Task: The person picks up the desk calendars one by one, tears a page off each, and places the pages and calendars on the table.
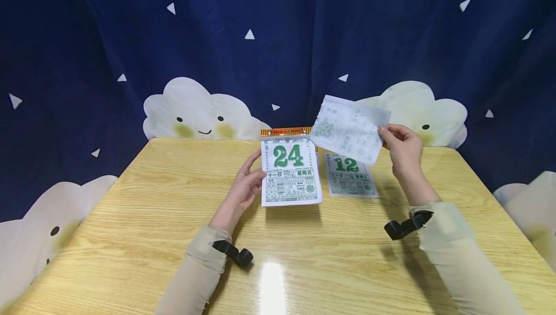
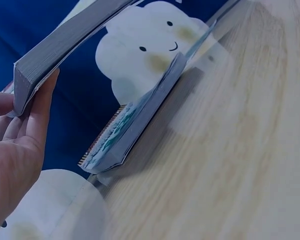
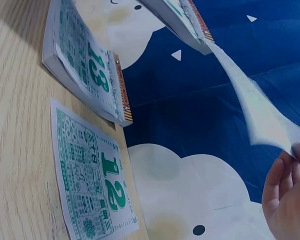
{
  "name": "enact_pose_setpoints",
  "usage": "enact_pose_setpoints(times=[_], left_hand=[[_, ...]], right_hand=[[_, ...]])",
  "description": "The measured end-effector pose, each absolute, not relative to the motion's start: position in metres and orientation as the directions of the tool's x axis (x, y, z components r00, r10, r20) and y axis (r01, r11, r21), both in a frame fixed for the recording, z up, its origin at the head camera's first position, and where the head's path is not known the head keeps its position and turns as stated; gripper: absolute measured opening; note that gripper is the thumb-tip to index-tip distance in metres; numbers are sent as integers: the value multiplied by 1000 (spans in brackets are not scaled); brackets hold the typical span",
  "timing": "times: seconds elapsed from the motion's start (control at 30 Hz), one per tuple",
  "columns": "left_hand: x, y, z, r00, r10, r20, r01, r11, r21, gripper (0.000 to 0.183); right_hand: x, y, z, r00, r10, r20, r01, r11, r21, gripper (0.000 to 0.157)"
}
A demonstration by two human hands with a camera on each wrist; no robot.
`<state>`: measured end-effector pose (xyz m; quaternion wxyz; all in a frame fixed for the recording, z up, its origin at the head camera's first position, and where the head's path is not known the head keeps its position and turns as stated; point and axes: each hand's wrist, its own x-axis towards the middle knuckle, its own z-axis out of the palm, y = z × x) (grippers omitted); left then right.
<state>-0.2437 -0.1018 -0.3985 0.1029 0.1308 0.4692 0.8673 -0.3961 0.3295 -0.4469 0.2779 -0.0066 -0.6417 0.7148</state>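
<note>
My left hand (image 1: 244, 187) grips the left edge of a tear-off calendar (image 1: 290, 184) showing a green 24, thumb in front and fingers behind. The left wrist view shows this thick pad (image 2: 60, 42) raised above the table. With thumb and fingertips, my right hand (image 1: 405, 153) pinches a thin calendar page (image 1: 352, 129), its back side facing me. That page's far end reaches the pad's top right corner. Below the raised pad, a second calendar (image 3: 82, 75) showing 13 lies on the table, mostly hidden in the head view. Beside it rests a loose page (image 3: 92, 180) marked 12.
The wooden table (image 1: 173, 209) ends at a dark blue curtain (image 1: 278, 25) with white clouds and triangles. Black wrist cameras (image 1: 408, 225) are strapped over both sleeves.
</note>
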Motion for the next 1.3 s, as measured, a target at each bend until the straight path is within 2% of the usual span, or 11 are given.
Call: enact_pose_setpoints(times=[0.33, 0.4, 0.5, 0.6, 0.63, 0.7, 0.9, 0.97, 1.13, 1.27, 1.3], left_hand=[[-241, -103, -394, -935, 325, 140, -56, -528, 847, 61], [-242, -105, -394, -937, 321, 139, -54, -526, 849, 62], [-242, -109, -394, -943, 304, 134, -46, -519, 854, 62], [-242, -113, -394, -947, 294, 131, -43, -518, 854, 62], [-242, -114, -394, -946, 297, 132, -43, -518, 854, 62], [-241, -115, -394, -941, 310, 137, -46, -519, 853, 61], [-240, -113, -392, -935, 324, 144, -49, -521, 852, 61], [-238, -114, -392, -936, 323, 143, -47, -517, 855, 61], [-236, -116, -394, -931, 337, 140, -55, -509, 859, 62], [-235, -117, -395, -926, 354, 129, -73, -505, 860, 62], [-234, -118, -395, -925, 358, 126, -77, -503, 861, 62]], right_hand=[[-392, 342, -447, -829, 434, 352, -397, -13, -918, 40], [-368, 334, -427, -846, 425, 323, -377, -48, -925, 34], [-359, 342, -421, -839, 452, 304, -366, -54, -929, 33], [-361, 352, -423, -828, 465, 313, -363, -18, -932, 33], [-376, 365, -439, -808, 482, 340, -369, 37, -929, 38], [-374, 366, -439, -810, 481, 334, -371, 21, -929, 37], [-323, 326, -389, -827, 477, 296, -370, -66, -927, 22], [-306, 313, -373, -824, 479, 301, -354, -20, -935, 20], [-290, 302, -360, -813, 468, 345, -293, 183, -938, 25], [-297, 313, -372, -810, 460, 362, -336, 142, -931, 21], [-297, 313, -371, -805, 463, 371, -325, 180, -928, 22]])
